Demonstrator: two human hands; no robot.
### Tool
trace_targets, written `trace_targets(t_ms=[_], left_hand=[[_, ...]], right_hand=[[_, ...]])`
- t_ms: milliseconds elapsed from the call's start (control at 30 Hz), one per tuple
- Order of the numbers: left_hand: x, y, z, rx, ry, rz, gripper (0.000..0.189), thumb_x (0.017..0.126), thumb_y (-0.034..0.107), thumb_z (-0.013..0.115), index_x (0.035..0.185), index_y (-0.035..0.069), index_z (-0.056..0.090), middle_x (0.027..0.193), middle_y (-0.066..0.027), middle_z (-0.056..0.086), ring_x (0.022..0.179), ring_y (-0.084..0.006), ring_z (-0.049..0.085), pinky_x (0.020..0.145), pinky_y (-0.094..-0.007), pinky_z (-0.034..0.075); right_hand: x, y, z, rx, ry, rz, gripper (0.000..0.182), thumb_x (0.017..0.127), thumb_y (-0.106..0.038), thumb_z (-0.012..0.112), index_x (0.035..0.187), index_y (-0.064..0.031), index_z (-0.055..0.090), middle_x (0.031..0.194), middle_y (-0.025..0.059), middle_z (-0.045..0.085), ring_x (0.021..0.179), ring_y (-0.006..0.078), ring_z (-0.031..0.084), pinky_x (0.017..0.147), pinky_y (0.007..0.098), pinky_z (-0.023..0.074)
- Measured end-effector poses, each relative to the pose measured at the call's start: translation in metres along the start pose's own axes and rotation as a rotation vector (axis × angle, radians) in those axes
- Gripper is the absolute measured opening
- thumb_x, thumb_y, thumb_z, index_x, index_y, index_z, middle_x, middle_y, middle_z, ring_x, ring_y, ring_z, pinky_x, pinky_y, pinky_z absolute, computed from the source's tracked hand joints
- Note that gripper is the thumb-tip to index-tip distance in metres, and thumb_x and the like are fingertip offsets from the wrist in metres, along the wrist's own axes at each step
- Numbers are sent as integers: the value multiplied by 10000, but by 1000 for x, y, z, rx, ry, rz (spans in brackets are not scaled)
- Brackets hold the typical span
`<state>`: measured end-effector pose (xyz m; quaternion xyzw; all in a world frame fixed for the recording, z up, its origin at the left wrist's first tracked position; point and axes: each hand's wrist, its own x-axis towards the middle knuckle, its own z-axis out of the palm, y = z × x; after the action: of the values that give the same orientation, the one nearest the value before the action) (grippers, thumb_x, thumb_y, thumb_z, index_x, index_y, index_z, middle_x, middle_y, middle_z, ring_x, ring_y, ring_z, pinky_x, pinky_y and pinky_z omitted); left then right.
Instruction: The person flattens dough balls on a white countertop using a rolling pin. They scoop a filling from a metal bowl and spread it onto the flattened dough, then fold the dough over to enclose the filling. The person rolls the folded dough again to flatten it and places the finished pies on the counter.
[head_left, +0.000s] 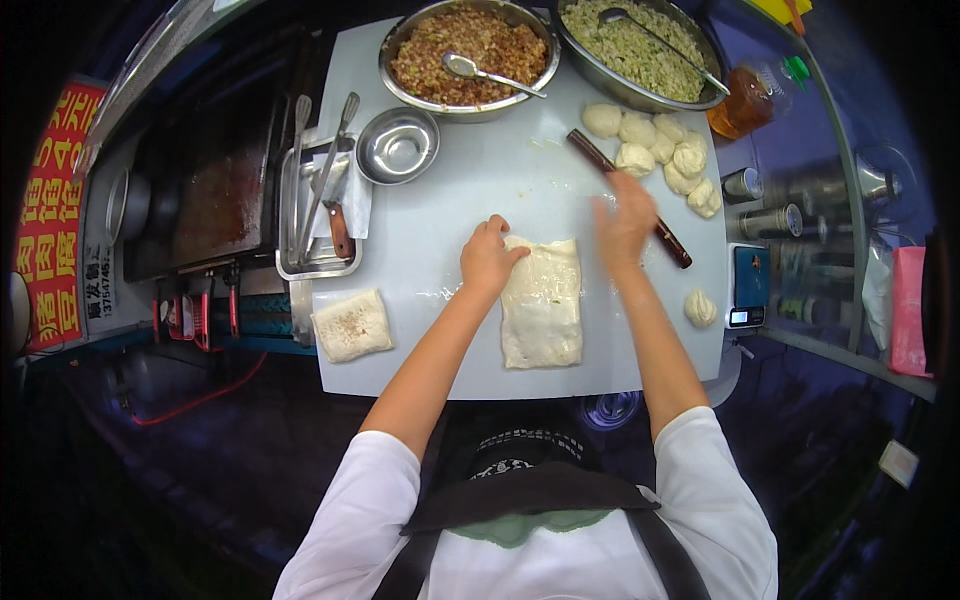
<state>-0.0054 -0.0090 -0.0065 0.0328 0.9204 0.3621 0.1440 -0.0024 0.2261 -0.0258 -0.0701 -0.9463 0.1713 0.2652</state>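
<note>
A flat rectangle of dough (541, 307) lies on the white work board (420, 247) in front of me. My left hand (490, 255) touches its upper left corner with thumb and fingers. My right hand (626, 221), blurred, is beside a dark wooden rolling pin (671, 241) that lies aslant on the board; whether it grips the pin I cannot tell. Several dough balls (664, 146) sit in a cluster at the upper right, and a single dough ball (700, 308) is lower down. A folded dough parcel (352, 325) with brown specks rests at the board's left edge.
Along the back stand a steel bowl of meat filling (471, 56) and one of pale green filling (637, 52), each with a spoon. An empty steel bowl (398, 146) and a metal tray with utensils (321, 270) are at left. A digital scale (748, 285) and an oil jug (750, 97) stand right.
</note>
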Motion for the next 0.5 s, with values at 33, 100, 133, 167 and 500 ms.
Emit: trace_targets(t_ms=[33,100,133,167,500], left_hand=[[5,-2,-2,8,-45,-17,439,758,230,829,1086,55,597,942,-126,651,782,-292,640,726,-405,515],[19,-7,-1,11,-136,-46,449,775,251,814,1114,67,583,967,-130,649,785,-297,638,716,-409,514],[17,3,-8,-13,-118,-50,436,790,243,798,1124,65,582,990,-129,646,833,-303,635,745,-415,506],[11,12,-15,-37,-100,-55,422,804,236,782,1134,63,581,1013,-128,643,881,-309,632,774,-422,499],[-65,-27,5,418,135,244,713,940,340,596,1506,1,324,1612,-178,229,1500,-400,141,1150,-679,36]], right_hand=[[-2,16,-3,-191,114,85,530,804,-214,746,1301,-121,588,1250,68,588,1158,291,530,1023,480,358],[-11,41,-8,-222,-111,240,476,816,-147,718,1278,-154,606,1204,57,604,1141,284,532,1005,458,367],[-14,50,-15,-200,-153,197,479,816,-134,713,1282,-163,606,1190,57,607,1131,283,533,989,457,371],[-20,57,-22,-177,-195,153,482,816,-121,708,1285,-171,607,1176,58,610,1121,282,534,974,456,376],[-72,-61,-58,-47,-515,-194,710,863,-344,671,1465,-62,425,1526,167,382,1426,332,335,1157,514,228]])
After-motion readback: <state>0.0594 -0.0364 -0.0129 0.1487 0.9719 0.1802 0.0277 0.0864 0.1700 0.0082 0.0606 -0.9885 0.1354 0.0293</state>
